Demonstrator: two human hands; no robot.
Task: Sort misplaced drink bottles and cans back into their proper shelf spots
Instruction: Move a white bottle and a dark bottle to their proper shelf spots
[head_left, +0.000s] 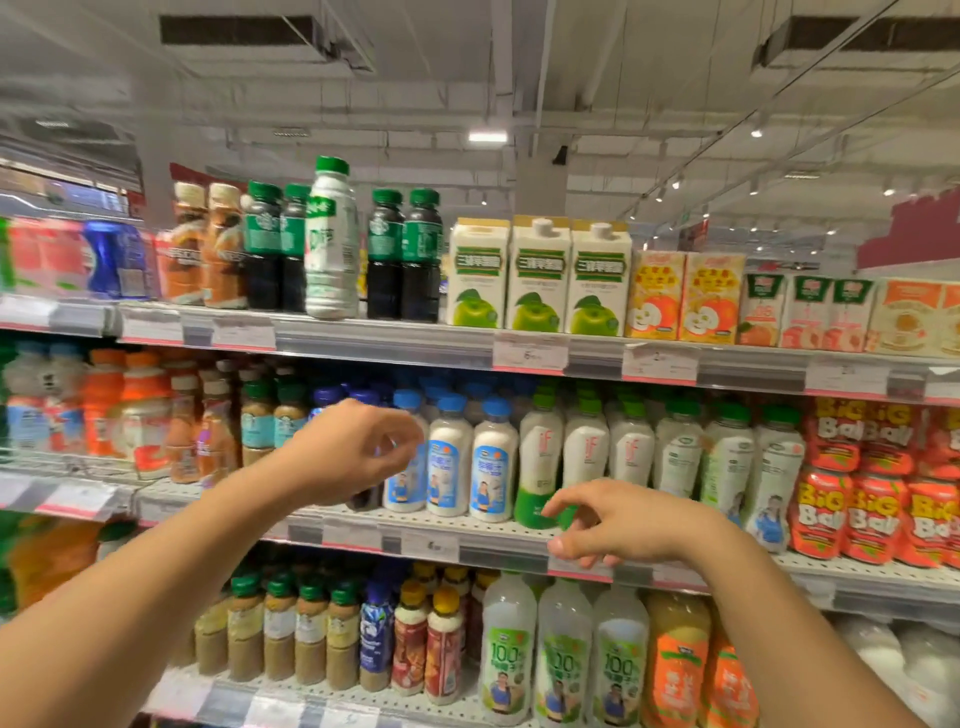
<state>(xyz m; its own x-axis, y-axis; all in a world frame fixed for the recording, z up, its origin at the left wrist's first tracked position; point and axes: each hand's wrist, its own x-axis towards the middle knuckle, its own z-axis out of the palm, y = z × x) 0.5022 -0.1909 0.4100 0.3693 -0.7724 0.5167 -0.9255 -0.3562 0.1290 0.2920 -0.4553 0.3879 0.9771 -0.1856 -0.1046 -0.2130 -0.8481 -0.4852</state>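
Bottles (450, 460) — smooth, rounded white plastic

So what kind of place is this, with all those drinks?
Most likely a supermarket drinks aisle: long shelves hold rows of bottles and juice cartons, and price tags run along the shelf edges.

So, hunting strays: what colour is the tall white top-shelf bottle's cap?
Green, seen in the head view: tall white bottle.
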